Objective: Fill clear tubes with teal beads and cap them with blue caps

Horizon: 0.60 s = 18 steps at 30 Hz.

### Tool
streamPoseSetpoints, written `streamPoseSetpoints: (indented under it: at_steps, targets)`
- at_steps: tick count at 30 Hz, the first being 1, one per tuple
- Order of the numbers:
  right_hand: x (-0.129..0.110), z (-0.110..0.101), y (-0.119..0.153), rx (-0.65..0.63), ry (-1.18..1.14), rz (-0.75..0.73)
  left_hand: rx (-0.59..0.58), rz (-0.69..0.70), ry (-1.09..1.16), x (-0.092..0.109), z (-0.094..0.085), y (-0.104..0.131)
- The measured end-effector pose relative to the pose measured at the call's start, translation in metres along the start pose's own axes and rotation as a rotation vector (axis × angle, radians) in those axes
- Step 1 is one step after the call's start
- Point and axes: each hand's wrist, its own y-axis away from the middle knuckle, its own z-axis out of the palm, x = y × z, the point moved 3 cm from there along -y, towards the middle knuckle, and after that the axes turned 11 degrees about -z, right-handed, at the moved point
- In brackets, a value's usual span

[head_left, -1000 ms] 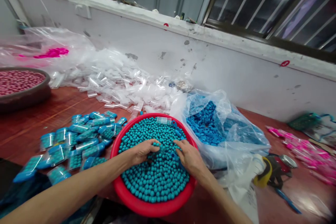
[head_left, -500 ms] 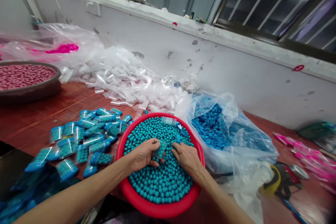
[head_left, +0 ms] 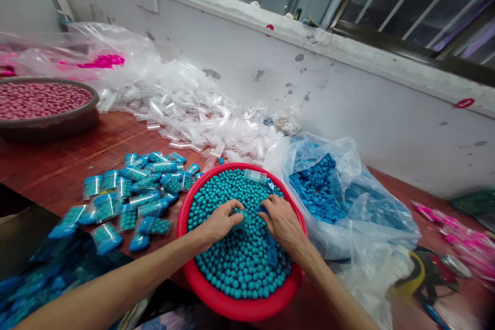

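Note:
A red basin point(head_left: 242, 310) full of turquoise beads point(head_left: 247, 273) stands at the centre. Over the beads on the left, my left hand point(head_left: 226, 220) has its fingers curled round something too hidden to name. My right hand point(head_left: 281, 219), on the basin's right side, pinches a small blue piece point(head_left: 263, 209) at its fingertips. Just below this hand another blue piece point(head_left: 271, 252) lies on the beads. A clear empty sleeve point(head_left: 255, 176) rests near the basin's back rim.
Filled bead packs point(head_left: 141, 185) lie left of the basin, clear sleeves point(head_left: 201, 118) behind it. On the right is a bag of blue caps point(head_left: 317, 185). A brown tray point(head_left: 50, 126) of pink beads stands far left; pink pieces point(head_left: 460, 232) lie far right.
The clear bead-filled pack seen in my left hand no longer shows. My right hand has risen slightly, and a blue piece now shows on the beads below it. The view has shifted a little.

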Motion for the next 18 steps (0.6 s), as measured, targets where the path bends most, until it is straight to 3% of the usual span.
streamPoseSetpoints:
  at_steps: [4,9,13,15,18]
  targets:
    - [-0.009,0.004,0.000,0.040,-0.404,-0.065,-0.054,-0.022,0.056,-0.002,0.003,0.000]
    - [-0.007,0.002,0.014,-0.047,-0.388,-0.126,-0.016,0.126,-0.064,0.000,-0.002,0.000]
    - [0.000,-0.005,0.018,0.026,-0.574,0.003,-0.014,0.063,0.021,0.006,-0.002,0.005]
    - [-0.003,-0.002,0.015,0.119,-0.728,0.105,-0.043,-0.004,0.090,0.007,0.003,0.008]
    - [-0.014,0.009,0.009,0.232,-0.842,0.170,-0.045,0.011,0.144,0.006,0.009,0.012]
